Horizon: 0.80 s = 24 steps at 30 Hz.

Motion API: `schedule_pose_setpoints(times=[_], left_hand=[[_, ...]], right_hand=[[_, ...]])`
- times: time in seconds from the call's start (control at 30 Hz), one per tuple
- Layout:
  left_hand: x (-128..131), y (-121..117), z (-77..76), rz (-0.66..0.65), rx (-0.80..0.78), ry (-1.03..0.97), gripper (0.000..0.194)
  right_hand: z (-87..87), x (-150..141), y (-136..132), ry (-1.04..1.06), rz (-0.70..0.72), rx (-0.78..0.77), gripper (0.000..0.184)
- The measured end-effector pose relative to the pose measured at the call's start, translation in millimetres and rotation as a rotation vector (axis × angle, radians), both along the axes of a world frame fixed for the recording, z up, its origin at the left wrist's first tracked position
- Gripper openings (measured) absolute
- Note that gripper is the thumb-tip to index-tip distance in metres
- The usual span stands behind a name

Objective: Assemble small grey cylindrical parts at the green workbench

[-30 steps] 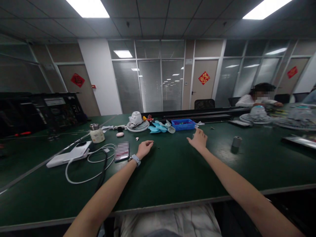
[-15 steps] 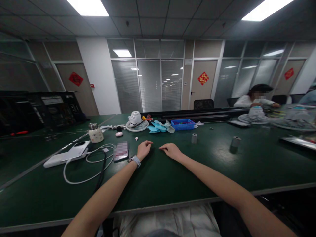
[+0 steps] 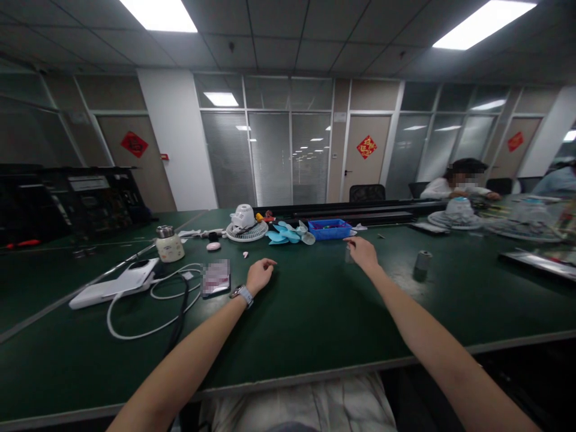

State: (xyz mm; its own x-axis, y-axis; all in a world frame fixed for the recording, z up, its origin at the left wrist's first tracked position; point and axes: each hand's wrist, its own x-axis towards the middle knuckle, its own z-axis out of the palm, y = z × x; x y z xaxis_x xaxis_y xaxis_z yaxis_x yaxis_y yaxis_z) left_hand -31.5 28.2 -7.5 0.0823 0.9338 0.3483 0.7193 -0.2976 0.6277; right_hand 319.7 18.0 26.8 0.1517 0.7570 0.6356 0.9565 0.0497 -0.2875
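My left hand [image 3: 260,275] rests on the green table, fingers loosely bent and apart, with nothing in it. A watch [image 3: 242,294] is on that wrist. To its left lies a phone [image 3: 216,278], and a small pink-and-white piece [image 3: 245,255] sits just beyond. My right hand [image 3: 363,254] is at a small grey metal cylinder [image 3: 348,256], fingers reaching over its top. The cylinder is partly covered and blurred, so I cannot tell whether the fingers grip it. A second grey cylinder [image 3: 423,261] stands upright farther right.
At the back are a white fan part [image 3: 245,217], light-blue fan blades [image 3: 284,233] and a blue tray [image 3: 330,229] with small items. On the left are a cream flask [image 3: 170,247], a white device [image 3: 114,288] and looped cables [image 3: 135,336]. A person [image 3: 463,180] sits across at right.
My right hand has moved right and away from my left hand, to the nearer cylinder. My left hand stays nearly in place. The view has shifted slightly.
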Motion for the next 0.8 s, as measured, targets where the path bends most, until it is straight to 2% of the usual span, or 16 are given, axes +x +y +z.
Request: schedule_pose_setpoints(times=[0.27,0.47,0.63,0.73,0.8], left_hand=[[1.7,-1.4,0.6,-0.002,0.010,0.012,0.028],[2.9,-3.9,1.9,-0.010,0.004,0.028,0.027],[0.6,-4.0,2.2,-0.010,-0.010,0.049,0.027],[0.5,-4.2,3.3,-0.014,-0.007,0.036,0.027],[4.9,-7.7,6.2,-0.023,0.002,0.000,0.026]], right_hand=[[4.7,-3.9,-3.0,0.054,-0.096,-0.045,0.027],[5.3,-0.2,-2.2,0.091,-0.124,-0.144,0.028],[-9.4,14.2,5.9,0.177,-0.106,-0.265,0.053],[-12.6,13.8,5.6,0.268,-0.114,-0.287,0.048],[-10.0,-1.1,2.7,0.326,-0.096,-0.227,0.043]])
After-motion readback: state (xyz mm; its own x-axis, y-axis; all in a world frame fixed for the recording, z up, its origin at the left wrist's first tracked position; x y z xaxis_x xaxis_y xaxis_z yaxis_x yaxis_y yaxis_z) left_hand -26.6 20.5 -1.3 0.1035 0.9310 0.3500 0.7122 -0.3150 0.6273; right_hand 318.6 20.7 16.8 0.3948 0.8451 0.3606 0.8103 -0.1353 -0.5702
